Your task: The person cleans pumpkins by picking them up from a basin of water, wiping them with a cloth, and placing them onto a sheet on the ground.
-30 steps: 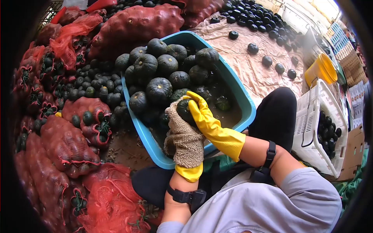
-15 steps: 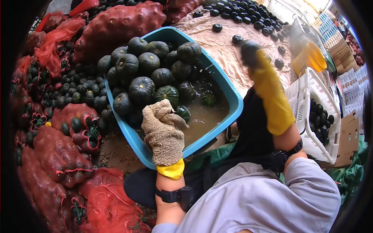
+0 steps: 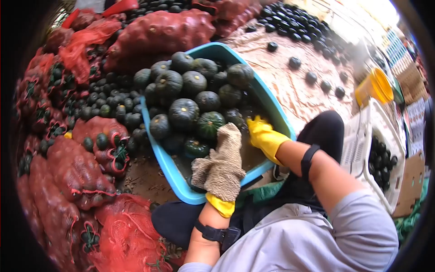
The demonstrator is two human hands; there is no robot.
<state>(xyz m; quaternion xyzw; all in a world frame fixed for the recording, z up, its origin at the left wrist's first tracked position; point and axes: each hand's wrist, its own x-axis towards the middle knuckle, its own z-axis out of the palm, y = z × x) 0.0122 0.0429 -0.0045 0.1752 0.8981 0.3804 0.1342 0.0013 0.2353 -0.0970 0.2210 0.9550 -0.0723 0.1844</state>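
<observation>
A blue plastic tub (image 3: 286, 119) holds murky water and a heap of dark green squashes (image 3: 183, 113). My left hand (image 3: 224, 163) wears a brown towelling mitt over a yellow glove. It is over the near side of the tub, its thumb part spread from the fingers and nothing visible in it. My right hand (image 3: 267, 137), in a yellow rubber glove, reaches over the tub's right side above the water. Its fingers look apart and hold nothing that I can see. A green-striped squash (image 3: 210, 125) lies just beyond the mitt.
Red mesh sacks (image 3: 74, 170) crowd the left. On a pale sheet (image 3: 290, 90) ahead lie several loose squashes (image 3: 294, 62) and a larger pile. At the right stand a white crate (image 3: 358, 140) with dark green produce, a yellow bucket (image 3: 374, 86) and a cardboard box (image 3: 410, 186).
My right hand has come back from over the sheet, where it held a squash, to the tub without it. My mitted left hand has shifted right and opened out. The view has shifted.
</observation>
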